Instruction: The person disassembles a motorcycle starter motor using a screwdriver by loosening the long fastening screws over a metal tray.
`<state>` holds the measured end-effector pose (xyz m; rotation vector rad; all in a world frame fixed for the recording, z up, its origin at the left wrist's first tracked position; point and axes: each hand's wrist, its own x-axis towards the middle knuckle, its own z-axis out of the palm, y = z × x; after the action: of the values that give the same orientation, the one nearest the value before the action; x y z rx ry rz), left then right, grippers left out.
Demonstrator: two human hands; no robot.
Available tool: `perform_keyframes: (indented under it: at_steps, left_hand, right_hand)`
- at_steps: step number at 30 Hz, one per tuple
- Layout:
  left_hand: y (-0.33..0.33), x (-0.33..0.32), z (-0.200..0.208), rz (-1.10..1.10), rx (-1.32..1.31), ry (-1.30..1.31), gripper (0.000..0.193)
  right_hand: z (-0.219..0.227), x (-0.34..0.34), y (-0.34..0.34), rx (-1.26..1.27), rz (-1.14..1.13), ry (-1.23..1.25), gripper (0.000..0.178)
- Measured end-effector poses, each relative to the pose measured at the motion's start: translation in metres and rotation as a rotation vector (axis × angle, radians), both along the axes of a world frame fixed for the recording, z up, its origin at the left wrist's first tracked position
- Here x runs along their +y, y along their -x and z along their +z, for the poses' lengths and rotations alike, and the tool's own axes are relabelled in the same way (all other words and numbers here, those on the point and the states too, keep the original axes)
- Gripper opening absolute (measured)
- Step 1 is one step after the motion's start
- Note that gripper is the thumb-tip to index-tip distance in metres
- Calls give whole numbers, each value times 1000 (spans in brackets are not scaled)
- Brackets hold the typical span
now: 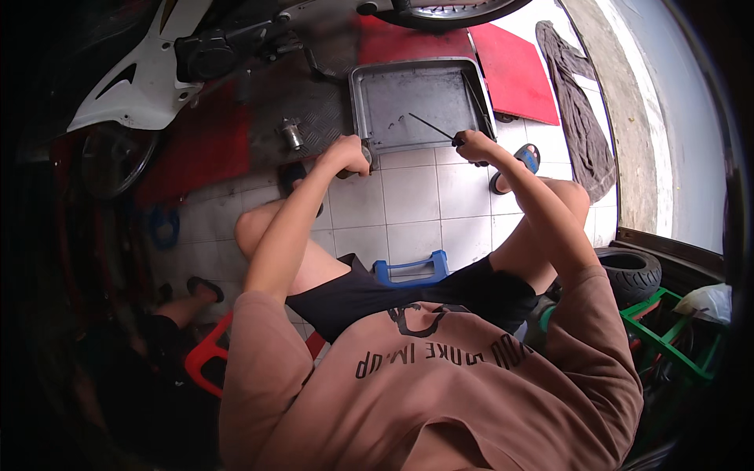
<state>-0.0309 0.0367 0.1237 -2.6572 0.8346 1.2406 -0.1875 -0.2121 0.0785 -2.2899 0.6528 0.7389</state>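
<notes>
My left hand is closed round a roundish metal part, just off the near left corner of a grey metal tray. The fingers and palm cover most of that part. In my right hand is a screwdriver with a dark handle. Its long thin shaft points up and left over the tray, and its tip is clear of my left hand. A few small dark bits lie on the tray's floor. Left of the tray, a silvery cylindrical metal part rests on the ridged plate.
A motorcycle with a white panel stands on a red and grey platform at the far left. Beyond the tray is its wheel. A dark cloth, a tyre and a green crate lie right. Another person sits lower left.
</notes>
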Motion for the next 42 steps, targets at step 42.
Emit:
perform_keyframes:
  at_steps: [42]
  left_hand:
    - [13,-34,9,211,537,1056,73]
  right_hand:
    - [77,30,-23,-529,-111,-365,66]
